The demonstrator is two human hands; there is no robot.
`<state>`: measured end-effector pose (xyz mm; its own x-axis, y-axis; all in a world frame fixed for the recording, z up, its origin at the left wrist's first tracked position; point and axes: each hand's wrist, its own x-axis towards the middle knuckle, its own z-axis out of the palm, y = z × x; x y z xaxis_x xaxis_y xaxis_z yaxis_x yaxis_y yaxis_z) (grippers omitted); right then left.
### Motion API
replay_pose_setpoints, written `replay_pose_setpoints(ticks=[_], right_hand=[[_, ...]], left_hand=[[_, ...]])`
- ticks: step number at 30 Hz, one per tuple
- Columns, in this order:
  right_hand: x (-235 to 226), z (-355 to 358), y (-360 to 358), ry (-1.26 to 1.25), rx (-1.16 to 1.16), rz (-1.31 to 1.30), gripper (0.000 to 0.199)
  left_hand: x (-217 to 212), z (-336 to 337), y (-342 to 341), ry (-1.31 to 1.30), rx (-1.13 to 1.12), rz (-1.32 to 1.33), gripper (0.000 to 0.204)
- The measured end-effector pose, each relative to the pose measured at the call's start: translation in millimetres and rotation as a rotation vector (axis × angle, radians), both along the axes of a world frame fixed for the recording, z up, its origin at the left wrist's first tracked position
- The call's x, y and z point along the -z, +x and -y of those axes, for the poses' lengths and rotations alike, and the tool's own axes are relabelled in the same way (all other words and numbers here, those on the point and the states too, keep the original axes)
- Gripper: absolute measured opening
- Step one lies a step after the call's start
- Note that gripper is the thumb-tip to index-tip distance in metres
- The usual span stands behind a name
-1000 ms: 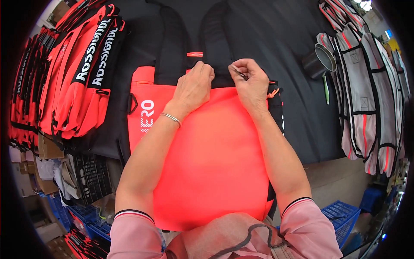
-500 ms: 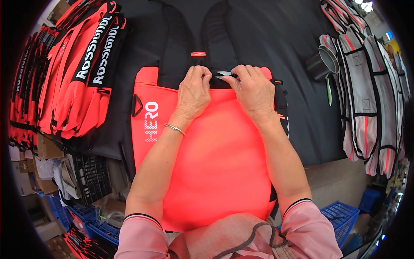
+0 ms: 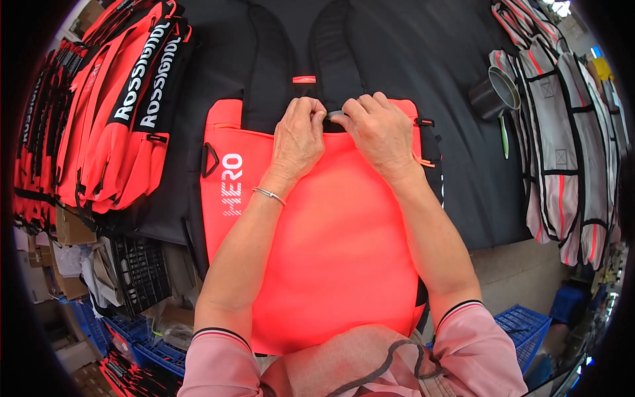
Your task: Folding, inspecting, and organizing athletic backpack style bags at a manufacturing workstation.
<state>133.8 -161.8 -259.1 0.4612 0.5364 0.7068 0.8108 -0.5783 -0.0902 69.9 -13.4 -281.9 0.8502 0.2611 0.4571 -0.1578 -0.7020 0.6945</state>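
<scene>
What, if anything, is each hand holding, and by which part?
The right hand holds small snips behind the blades; whether the left hand pinches anything can't be told.

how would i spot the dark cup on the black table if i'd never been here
Find the large black table and look along its right side to the grey bags with black edging. Just left of them is the dark cup. Its round, open mouth sets it apart from the soft bags and the slim green object below it in the picture.
</scene>
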Motion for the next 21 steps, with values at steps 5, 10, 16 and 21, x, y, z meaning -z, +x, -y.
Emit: replay_pose_setpoints(ticks=[5, 10, 16, 21], right_hand=[[-3, 2, 1, -0.039, 0.026, -0.036, 0.023], [-16, 8, 5, 0.377, 0.042, -0.728, 0.038], [-4, -7, 5, -0.029, 0.001, -0.537, 0.026], [6, -3, 16, -0.078, -0.034, -0.472, 0.021]], left_hand=[[2, -1, 0, 0.016, -0.018, 0.061, 0.005], [1, -3, -2, -0.146, -0.086, 0.11, 0.007], [-6, -6, -13, -0.897, -0.075, 0.301, 0.01], [-29, 13, -73, -1.001, -0.129, 0.332, 0.011]])
